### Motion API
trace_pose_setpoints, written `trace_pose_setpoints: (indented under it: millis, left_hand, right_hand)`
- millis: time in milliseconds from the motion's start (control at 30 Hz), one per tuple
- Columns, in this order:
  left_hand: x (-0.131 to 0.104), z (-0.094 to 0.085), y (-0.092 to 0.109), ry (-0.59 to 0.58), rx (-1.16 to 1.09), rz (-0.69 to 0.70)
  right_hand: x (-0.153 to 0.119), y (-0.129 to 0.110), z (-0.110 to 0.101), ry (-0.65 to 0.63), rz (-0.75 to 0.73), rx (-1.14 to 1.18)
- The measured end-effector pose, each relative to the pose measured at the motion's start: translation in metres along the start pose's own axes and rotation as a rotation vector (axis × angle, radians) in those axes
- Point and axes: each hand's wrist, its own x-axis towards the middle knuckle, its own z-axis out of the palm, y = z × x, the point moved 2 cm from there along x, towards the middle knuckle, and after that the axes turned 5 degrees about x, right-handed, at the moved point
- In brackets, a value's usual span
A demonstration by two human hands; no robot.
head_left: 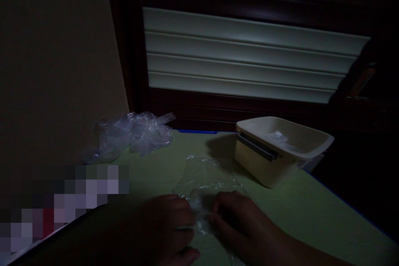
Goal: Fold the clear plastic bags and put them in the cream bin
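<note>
A clear plastic bag (205, 174) lies crinkled on the green table in front of me, with a whitish patch between my hands. My right hand (246, 224) is closed at the bag's right side, thumb and fingertips pinched on the plastic. At the left side, my left hand (171, 228) has its fingers curled in against the bag's edge, with the thumb low. Dim light makes the left fingertips hard to make out. Part of the bag is hidden under the hands.
A cream plastic bin (255, 162) with a grey handle stands at the right, whitish pieces inside. A heap of clear plastic bags (137, 133) sits at the table's far left. Behind the green table (311, 208) is a dark wooden door with a pale louvred panel (243, 58).
</note>
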Motion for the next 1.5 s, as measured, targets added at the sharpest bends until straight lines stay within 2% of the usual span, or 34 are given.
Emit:
trace_pose_setpoints:
  millis: [167,333,533,700,933,1233,1500]
  left_hand:
    - [0.001,-0.003,0.0,-0.018,0.009,0.016]
    - [0.0,0.0,0.0,-0.004,-0.01,0.005]
    - [0.001,0.001,-0.001,0.031,-0.031,-0.033]
    - [0.002,-0.002,-0.001,0.033,-0.017,-0.053]
    - [0.005,-0.009,0.006,-0.075,0.054,-0.033]
    - [0.003,-0.007,0.007,-0.078,0.012,-0.063]
    - [0.001,-0.005,0.001,-0.042,-0.046,-0.098]
  right_hand:
    - [-0.002,0.012,0.003,0.045,0.1,0.124]
    - [0.0,0.015,0.001,0.044,0.059,0.254]
    - [0.003,0.016,0.001,0.011,0.1,0.41]
    - [0.004,0.015,0.003,0.005,0.072,0.482]
    - [0.002,0.012,0.003,0.009,0.081,0.409]
    - [-0.002,0.011,-0.001,0.041,0.091,0.132]
    - [-0.004,0.009,-0.006,0.112,0.021,-0.131]
